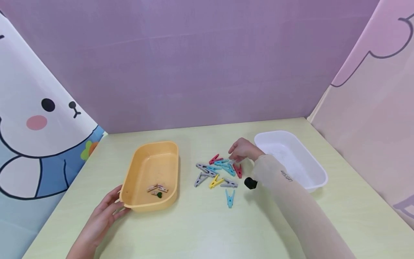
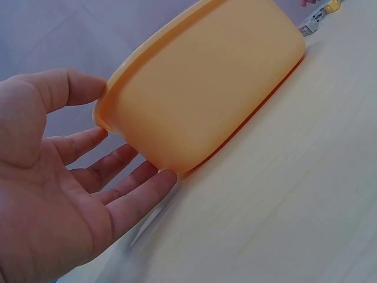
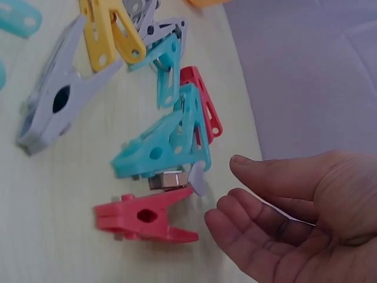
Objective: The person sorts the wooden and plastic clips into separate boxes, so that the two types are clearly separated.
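Observation:
My left hand is at the near left corner of an orange plastic basin, thumb at the rim and fingertips against the outer wall. Inside that basin lie a few small wooden clips, one with a green heart. My right hand hovers by the far right of a loose group of plastic clothespins, thumb and fingers apart, holding nothing. Nearest its fingertips are a small clip with a pale decoration and a red clothespin. Blue clothespins lie just beyond.
A white basin stands at the right, partly behind my right forearm. Several grey clothespins, a yellow clothespin and a separate blue clothespin lie mid-table. A black object appears beside the right sleeve. A purple wall closes off the back.

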`<state>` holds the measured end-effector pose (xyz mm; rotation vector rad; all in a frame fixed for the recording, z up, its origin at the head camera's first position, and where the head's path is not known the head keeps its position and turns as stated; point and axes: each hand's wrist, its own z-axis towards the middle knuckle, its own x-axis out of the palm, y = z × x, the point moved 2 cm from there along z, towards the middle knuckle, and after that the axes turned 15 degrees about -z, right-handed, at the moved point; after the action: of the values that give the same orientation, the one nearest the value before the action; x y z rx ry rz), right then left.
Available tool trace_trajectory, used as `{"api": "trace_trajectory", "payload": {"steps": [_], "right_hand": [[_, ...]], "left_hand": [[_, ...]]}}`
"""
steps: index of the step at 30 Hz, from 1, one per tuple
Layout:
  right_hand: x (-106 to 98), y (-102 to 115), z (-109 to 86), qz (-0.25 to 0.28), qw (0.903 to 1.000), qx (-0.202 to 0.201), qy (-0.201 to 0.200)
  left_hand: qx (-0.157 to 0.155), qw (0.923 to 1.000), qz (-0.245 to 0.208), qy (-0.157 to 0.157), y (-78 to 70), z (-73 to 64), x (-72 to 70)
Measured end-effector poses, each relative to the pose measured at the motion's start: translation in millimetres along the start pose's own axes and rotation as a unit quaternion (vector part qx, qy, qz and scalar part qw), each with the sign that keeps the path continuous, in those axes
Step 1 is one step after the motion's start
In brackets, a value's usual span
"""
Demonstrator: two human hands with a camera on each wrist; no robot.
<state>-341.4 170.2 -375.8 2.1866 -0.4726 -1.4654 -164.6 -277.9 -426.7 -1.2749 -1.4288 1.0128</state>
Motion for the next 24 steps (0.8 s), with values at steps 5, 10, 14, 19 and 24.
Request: {"api": "trace_trajectory", "payload": {"steps": [5, 10, 14, 19, 24], "right_hand": [[3, -6, 5.4, -0.012, 0.9994, 0.021, 0.026], [8, -8, 7.0, -0.020, 0.9989, 0.022, 0.036], [11, -7, 6.6, -0.021, 0.9990, 0.020, 0.034], [14, -7, 8.4, -0.019, 0.9991, 0.020, 0.034], [15, -9, 11.1, -0.017, 0.9992, 0.020, 0.029]], "left_hand": [[0.002, 1.0000, -0.001, 0.002, -0.4, 0.1, 0.0], [0.004, 1.0000, -0.004, 0.004, -0.5, -0.3, 0.4], [0.005, 1.0000, -0.007, 0.003, 0.2, -0.5, 0.3], [0.011, 0.9999, -0.008, 0.008, 0.4, -0.8, 0.7], [0.008, 0.9999, -0.005, 0.007, -0.3, -1.3, 1.2]]}}
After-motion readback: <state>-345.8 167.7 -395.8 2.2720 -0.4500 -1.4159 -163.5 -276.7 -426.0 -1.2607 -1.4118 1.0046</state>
